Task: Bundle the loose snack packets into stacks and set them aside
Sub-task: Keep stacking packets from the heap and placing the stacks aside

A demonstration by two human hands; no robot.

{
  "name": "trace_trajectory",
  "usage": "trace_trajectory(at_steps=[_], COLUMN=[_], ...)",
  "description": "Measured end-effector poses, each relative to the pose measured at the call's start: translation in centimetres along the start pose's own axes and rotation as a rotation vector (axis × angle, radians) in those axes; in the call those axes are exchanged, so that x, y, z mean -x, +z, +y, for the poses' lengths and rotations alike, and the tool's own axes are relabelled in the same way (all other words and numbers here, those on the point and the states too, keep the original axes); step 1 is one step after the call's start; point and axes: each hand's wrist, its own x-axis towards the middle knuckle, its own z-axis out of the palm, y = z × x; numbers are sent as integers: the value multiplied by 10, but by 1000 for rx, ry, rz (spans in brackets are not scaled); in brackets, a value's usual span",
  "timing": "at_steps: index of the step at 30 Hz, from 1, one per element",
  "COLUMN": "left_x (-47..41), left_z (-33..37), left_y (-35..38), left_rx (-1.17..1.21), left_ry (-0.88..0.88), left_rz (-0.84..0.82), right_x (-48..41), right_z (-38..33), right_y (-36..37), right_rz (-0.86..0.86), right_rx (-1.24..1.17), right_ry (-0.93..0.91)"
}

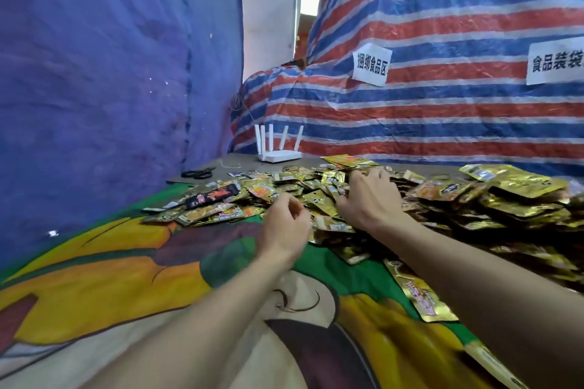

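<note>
**Operator:** How far is the bundling progressing?

**Supervisor:** Judging from the view, most of it is remaining. The loose snack packets [319, 196] are lying in one wide heap, running from 11 o'clock round to 3 o'clock on the cartoon-printed cloth [104, 265]. No tied stack is showing anywhere. Some larger gold packets [518, 181] are lying overlapped at 2 o'clock, but no band is visible on them. One black packet [212, 197] is sitting at the heap's 10 o'clock edge.

**Operator:** What is each hand doing?

**Supervisor:** The right hand [369, 200] is reaching into the heap at 12 o'clock, fingers spread and bent, tips pressing on the packets; nothing is visibly enclosed. The left hand [284, 226] is hovering at the heap's near edge, just beside the right, its fingers curled toward the thumb. Whether it is pinching anything cannot be determined.

**Operator:** Tools nearby?

**Supervisor:** Scissors [197, 173] are lying at 11 o'clock, well apart from both hands; a white router [278, 153] is standing beyond the heap.
</note>
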Motion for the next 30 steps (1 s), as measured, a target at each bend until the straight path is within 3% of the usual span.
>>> trace_trajectory(at_steps=[3,5,13,16,18,22,25,30], left_x=[-36,-55,-117,-129,-128,-118,-116,-108], left_z=[-26,-47,-118,-129,-135,-134,-123,-110], left_y=[-34,-51,-83,-85,-83,-78,-76,-73], left_rx=[-623,-862,-963,-887,-960,-1203,-1339,-1444], left_ry=[243,232,-122,-288,-304,-50,138,270], left_rz=[-118,-174,-104,-140,-168,-184,-243,-265], right_x=[-12,-22,-62,-73,-79,-85,-83,-70], right_z=[-13,-19,-28,-29,-30,-31,-34,-38], right_y=[20,32,71,81,85,80,76,79], right_rz=[-81,-124,-300,-412,-448,-460,-370,-279], right_rx=[-17,-1,54,74,99,143,201,137], right_ry=[-42,-24,83,78,76,-33,-151,-159])
